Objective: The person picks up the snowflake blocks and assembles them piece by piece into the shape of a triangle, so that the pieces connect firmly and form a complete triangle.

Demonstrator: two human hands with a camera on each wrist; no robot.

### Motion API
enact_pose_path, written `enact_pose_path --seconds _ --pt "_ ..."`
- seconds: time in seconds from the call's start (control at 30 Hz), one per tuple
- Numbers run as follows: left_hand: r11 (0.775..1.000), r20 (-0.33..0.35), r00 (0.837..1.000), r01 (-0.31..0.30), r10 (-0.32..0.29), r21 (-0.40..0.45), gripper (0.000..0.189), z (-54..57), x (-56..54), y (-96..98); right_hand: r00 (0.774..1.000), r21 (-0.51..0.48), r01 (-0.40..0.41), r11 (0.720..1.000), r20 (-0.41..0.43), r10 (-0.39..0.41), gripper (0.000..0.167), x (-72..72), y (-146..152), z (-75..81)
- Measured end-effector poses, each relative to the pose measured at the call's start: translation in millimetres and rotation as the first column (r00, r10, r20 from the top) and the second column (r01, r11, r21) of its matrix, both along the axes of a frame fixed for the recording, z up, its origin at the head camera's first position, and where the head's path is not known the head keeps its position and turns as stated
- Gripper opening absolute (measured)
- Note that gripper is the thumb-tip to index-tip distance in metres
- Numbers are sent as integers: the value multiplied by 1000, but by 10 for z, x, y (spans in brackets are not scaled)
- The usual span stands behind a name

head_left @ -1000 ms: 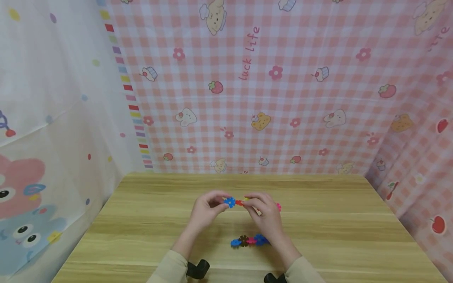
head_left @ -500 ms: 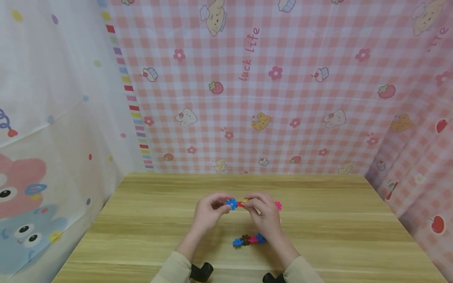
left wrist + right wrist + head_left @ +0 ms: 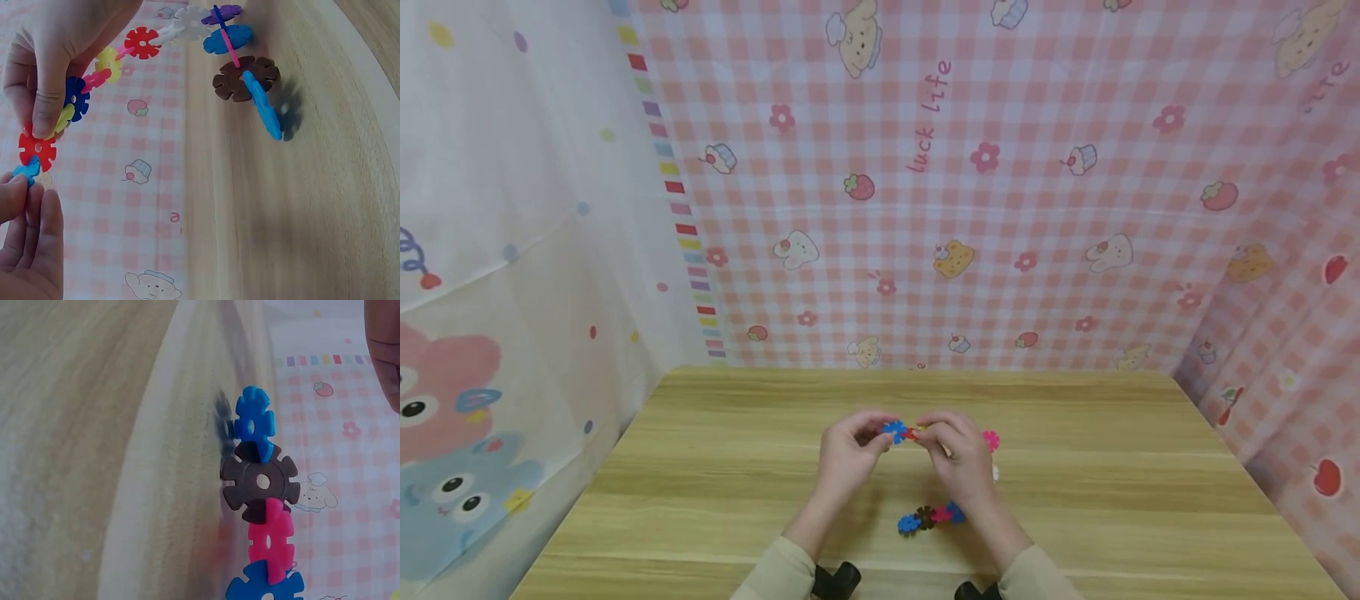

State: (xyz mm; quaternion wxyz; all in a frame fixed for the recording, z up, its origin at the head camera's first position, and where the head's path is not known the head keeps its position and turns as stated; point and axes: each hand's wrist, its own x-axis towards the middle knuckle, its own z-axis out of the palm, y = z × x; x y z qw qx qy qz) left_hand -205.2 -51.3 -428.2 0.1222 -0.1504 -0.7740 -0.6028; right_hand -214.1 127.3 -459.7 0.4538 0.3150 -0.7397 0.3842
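A chain of slotted plastic snowflake discs in many colours is between the two hands. My left hand (image 3: 847, 450) pinches a light blue snowflake disc (image 3: 895, 431) between thumb and fingers. A red snowflake disc (image 3: 37, 150) is joined to it edge to edge. My right hand (image 3: 961, 458) pinches the chain beside the red disc, its thumb over a yellow disc (image 3: 62, 120). From there the chain (image 3: 144, 42) curves behind the right hand and back down. Its other end, with a brown disc (image 3: 259, 481) and a blue disc (image 3: 253, 422), hangs close over the table.
The wooden table (image 3: 700, 467) reaches back to a pink checked cloth (image 3: 1037, 217). A white printed cloth (image 3: 550, 250) hangs at the left. Black wrist mounts (image 3: 837, 579) show below the sleeves.
My left hand has shifted slightly right, bringing the light blue disc nearer the right hand. The hanging end of the chain has swung a little toward me and right.
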Motion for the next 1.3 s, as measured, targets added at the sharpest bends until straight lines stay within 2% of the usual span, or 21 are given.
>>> enact_pose_path --seconds 0.2,0.37,0.5,0.67,0.83,0.97,1.13,1.3 --pt "1000 65 997 29 -29 7 21 22 -10 -20 997 31 26 999 76 -28 13 20 -1 30" --pt "998 47 997 57 -56 -21 27 -12 -28 -42 988 79 65 995 137 -75 11 29 28 39" --pt "994 39 996 77 -74 -81 34 -108 -28 -72 981 87 106 990 154 -119 22 17 80 7" --pt "983 112 982 161 -151 -87 38 -276 -15 -126 970 56 149 987 186 -157 25 6 161 -28" --pt "969 202 953 241 -225 -61 42 -388 5 -149 959 -14 187 982 221 -180 26 18 234 -12" --pt "949 250 922 314 -297 -30 49 -462 40 -117 952 -53 214 975 236 -196 26 32 279 10" --pt "919 318 876 392 -362 -33 55 -553 60 -37 950 -50 226 973 232 -209 25 36 304 19" --pt "892 345 843 451 -413 -35 55 -612 60 39 951 -62 228 972 231 -208 25 33 324 -1"
